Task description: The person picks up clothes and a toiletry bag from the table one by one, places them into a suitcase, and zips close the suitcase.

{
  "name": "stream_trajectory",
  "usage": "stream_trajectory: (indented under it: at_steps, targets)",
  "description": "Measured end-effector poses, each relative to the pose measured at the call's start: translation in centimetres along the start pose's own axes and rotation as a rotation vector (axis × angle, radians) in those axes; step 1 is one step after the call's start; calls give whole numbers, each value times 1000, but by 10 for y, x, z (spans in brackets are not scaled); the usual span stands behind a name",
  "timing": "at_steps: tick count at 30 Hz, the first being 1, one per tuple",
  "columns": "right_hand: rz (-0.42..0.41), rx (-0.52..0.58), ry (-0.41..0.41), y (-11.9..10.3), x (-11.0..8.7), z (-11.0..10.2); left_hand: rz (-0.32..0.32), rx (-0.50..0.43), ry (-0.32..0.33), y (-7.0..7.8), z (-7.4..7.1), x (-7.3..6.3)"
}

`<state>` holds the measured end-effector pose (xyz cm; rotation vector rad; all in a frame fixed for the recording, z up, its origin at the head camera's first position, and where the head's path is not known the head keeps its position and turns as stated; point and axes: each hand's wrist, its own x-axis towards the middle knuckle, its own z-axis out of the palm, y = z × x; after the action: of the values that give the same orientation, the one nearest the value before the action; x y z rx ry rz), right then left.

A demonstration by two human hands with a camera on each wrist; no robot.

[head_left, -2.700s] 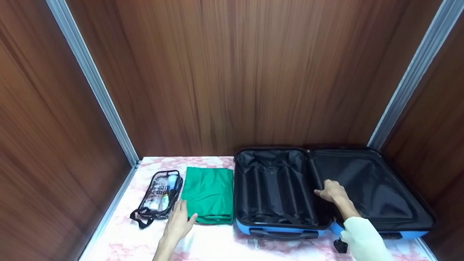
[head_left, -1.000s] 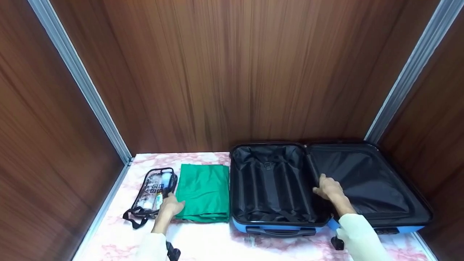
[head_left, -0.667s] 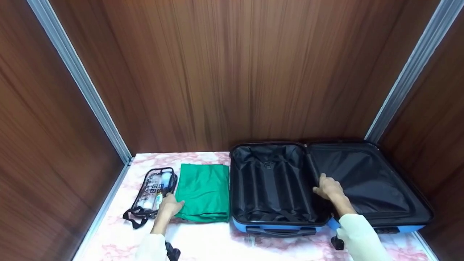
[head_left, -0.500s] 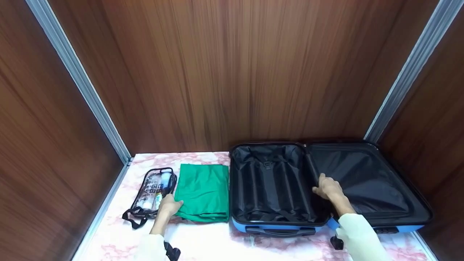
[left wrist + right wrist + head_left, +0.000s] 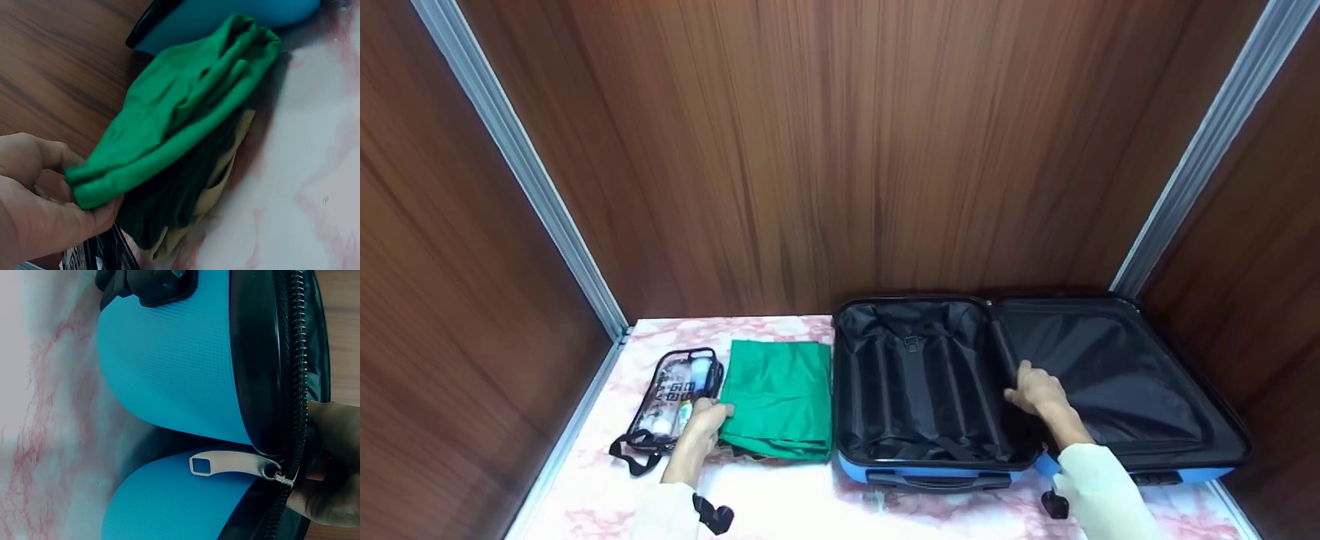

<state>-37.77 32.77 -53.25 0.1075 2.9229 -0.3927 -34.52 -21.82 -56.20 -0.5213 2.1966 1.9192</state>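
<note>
My left hand [image 5: 703, 421] pinches the near left edge of a folded green cloth [image 5: 781, 390]. In the left wrist view, the lifted edge of the green cloth [image 5: 169, 112] sits between thumb and fingers. Dark green and tan folded fabric [image 5: 225, 185] lies under it. To the right, an unfolded suitcase [image 5: 919, 390] shows black lining and a blue shell. My right hand [image 5: 1039, 390] grips its inner edge where the two halves meet. In the right wrist view, the fingers [image 5: 337, 433] are partly behind the zipper [image 5: 298, 371], near a metal pull [image 5: 230, 462].
A clear pouch [image 5: 664, 397] with black trim, a strap and small bottles lies left of the green cloth. Brown wood-grain panels [image 5: 825, 165] close in the back and sides. The tabletop [image 5: 795, 499] is pink-and-white marbled.
My left hand, straight-fingered over the gap between pouch and cloth at first, now pinches the cloth and has its edge slightly raised. My right hand has stayed at the suitcase's inner edge.
</note>
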Motion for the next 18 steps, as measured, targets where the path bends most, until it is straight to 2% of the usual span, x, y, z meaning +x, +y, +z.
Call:
stream_trajectory:
  at_steps: [5, 12, 18]
  targets:
    - [-1, 0, -2, 0, 1, -1, -49, -76, -35, -2, -5, 6]
    - [-1, -18, -6, 0, 2, -1, -79, -55, -67, -1, -8, 19]
    - [-4, -26, -21, 0, 0, -3, -117, -73, -59, -3, -8, 35]
